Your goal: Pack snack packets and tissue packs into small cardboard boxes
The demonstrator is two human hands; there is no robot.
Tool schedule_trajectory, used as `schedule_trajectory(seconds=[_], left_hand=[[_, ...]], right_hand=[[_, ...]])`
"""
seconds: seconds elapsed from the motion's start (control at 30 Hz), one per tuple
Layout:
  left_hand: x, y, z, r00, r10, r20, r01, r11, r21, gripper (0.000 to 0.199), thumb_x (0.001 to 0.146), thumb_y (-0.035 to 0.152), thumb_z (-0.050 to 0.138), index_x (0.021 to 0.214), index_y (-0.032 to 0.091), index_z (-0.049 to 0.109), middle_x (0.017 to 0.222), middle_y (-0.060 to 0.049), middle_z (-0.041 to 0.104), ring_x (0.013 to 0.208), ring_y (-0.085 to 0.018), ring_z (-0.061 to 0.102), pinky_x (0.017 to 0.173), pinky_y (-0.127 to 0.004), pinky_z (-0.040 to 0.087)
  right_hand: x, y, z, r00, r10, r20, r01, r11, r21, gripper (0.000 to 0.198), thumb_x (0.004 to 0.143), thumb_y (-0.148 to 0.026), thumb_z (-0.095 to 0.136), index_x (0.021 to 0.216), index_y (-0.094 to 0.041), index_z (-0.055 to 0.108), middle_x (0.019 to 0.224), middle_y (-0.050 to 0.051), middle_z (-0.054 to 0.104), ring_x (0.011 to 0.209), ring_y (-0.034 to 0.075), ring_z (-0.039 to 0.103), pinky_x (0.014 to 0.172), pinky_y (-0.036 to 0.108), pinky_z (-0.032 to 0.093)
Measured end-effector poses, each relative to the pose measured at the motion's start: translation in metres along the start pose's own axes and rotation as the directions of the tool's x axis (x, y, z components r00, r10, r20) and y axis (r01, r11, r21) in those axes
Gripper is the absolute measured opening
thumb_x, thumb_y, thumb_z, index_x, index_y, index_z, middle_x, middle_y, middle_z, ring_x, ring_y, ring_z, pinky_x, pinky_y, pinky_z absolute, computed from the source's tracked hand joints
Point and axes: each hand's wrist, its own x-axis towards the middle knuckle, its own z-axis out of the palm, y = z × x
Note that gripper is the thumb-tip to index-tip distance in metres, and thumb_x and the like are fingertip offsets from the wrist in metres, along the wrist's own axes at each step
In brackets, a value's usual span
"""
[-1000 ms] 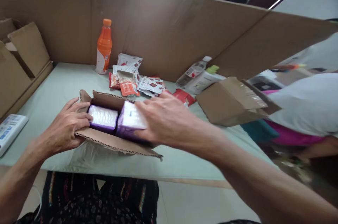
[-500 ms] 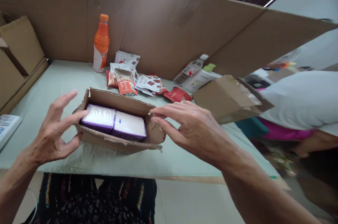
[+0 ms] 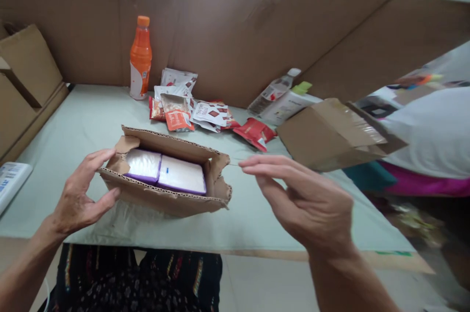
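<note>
A small open cardboard box (image 3: 165, 202) sits on the table in front of me. Two tissue packs with purple edges lie side by side inside it, the left tissue pack (image 3: 144, 164) and the right tissue pack (image 3: 182, 175). My left hand (image 3: 82, 192) holds the box's left end, fingers at the folded-in end flap and thumb against the near wall. To the right of the box, my right hand (image 3: 297, 194) is in the air, fingers stretched out and holding nothing. A thin strand seems to run between its fingertips and the box's torn right edge.
Behind the box stand an orange drink bottle (image 3: 141, 60) and several snack packets (image 3: 211, 115). A clear bottle (image 3: 273, 91), a white bottle (image 3: 290, 105) and another cardboard box (image 3: 323, 133) are at right. A cardboard wall (image 3: 227, 33) closes the back. A person in white (image 3: 436, 131) is at far right.
My right hand has moved right, away from the box's right end. My left fingers have come down onto the left end, where the flap is now folded inward. The box has tilted slightly.
</note>
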Motion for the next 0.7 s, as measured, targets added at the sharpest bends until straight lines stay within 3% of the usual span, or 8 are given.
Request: schedule_trajectory(seconds=[0.17,0.27,0.37,0.47,0.57,0.7], left_hand=[[0.003,-0.003,0.002,1.000,-0.023,0.002,0.023,0.993,-0.112,0.048,0.096,0.020,0.067,0.141,0.030,0.056,0.141,-0.008,0.065,0.133,-0.030,0.062,0.114,-0.054,0.053],[0.004,-0.002,0.004,0.999,-0.044,-0.010,0.043,0.990,-0.136,0.034,0.097,0.021,0.065,0.130,0.029,0.061,0.140,-0.008,0.065,0.132,-0.031,0.062,0.112,-0.056,0.053],[0.007,0.000,-0.002,0.999,-0.042,0.008,0.042,0.995,-0.093,0.026,0.097,0.023,0.065,0.123,0.028,0.062,0.142,-0.008,0.066,0.131,-0.031,0.064,0.109,-0.055,0.056],[0.018,-0.002,-0.018,0.990,0.014,0.139,-0.011,1.000,-0.028,0.028,0.095,0.026,0.066,0.122,0.029,0.063,0.146,-0.006,0.065,0.131,-0.030,0.066,0.110,-0.050,0.057],[0.038,-0.010,-0.037,0.943,0.070,0.326,-0.059,0.997,-0.041,0.035,0.095,0.029,0.065,0.130,0.034,0.064,0.150,-0.003,0.064,0.135,-0.029,0.065,0.111,-0.047,0.058],[0.066,-0.023,-0.044,0.899,0.099,0.427,-0.045,0.990,-0.136,0.038,0.096,0.036,0.063,0.134,0.040,0.066,0.154,-0.002,0.061,0.140,-0.034,0.060,0.113,-0.052,0.055]], right_hand=[[-0.020,0.011,0.007,0.973,-0.043,0.228,0.061,0.996,-0.069,0.034,0.098,-0.024,0.062,0.130,-0.027,0.070,0.131,0.012,0.074,0.121,0.030,0.071,0.099,0.050,0.062],[-0.017,0.011,0.016,0.950,-0.099,0.297,0.134,0.986,-0.100,0.035,0.102,-0.023,0.055,0.134,-0.022,0.068,0.133,0.016,0.072,0.123,0.029,0.069,0.098,0.049,0.061],[-0.015,0.010,0.020,0.954,-0.136,0.267,0.174,0.976,-0.128,0.032,0.100,-0.019,0.055,0.130,-0.021,0.069,0.127,0.015,0.074,0.116,0.029,0.071,0.093,0.048,0.061],[-0.018,0.012,0.020,0.977,-0.141,0.160,0.159,0.981,-0.109,0.032,0.097,-0.017,0.060,0.127,-0.022,0.070,0.127,0.016,0.073,0.117,0.031,0.070,0.094,0.049,0.060],[-0.019,0.015,0.021,0.989,-0.109,0.102,0.116,0.991,-0.066,0.032,0.097,-0.019,0.063,0.128,-0.024,0.069,0.141,0.018,0.066,0.128,0.033,0.066,0.101,0.052,0.058],[-0.018,0.018,0.026,0.989,-0.077,0.126,0.079,0.997,-0.006,0.032,0.099,-0.023,0.061,0.130,-0.025,0.066,0.146,0.017,0.064,0.134,0.031,0.064,0.105,0.051,0.058]])
